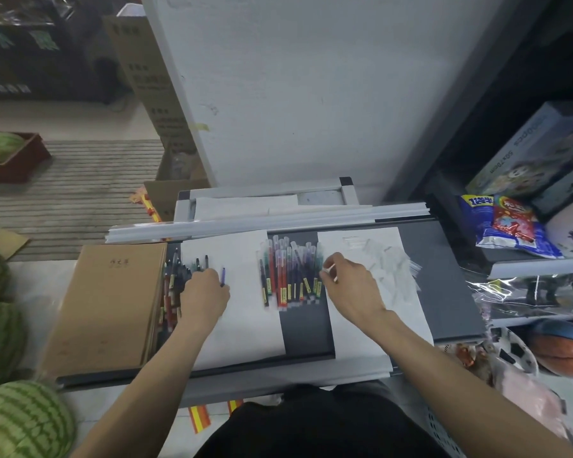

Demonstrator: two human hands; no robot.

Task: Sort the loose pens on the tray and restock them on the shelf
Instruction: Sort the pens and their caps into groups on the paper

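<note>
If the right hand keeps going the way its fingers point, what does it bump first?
Probably the row of coloured pens right beside the right hand, which pinches a small white piece; depth is unclear.

Watermelons [20,421] at left, brown notebooks [110,309], basketball [563,352] at right.

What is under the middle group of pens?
The middle pens lie partly on a white sheet, partly on the bare dark tray. Anything beneath the sheet is hidden.
</note>
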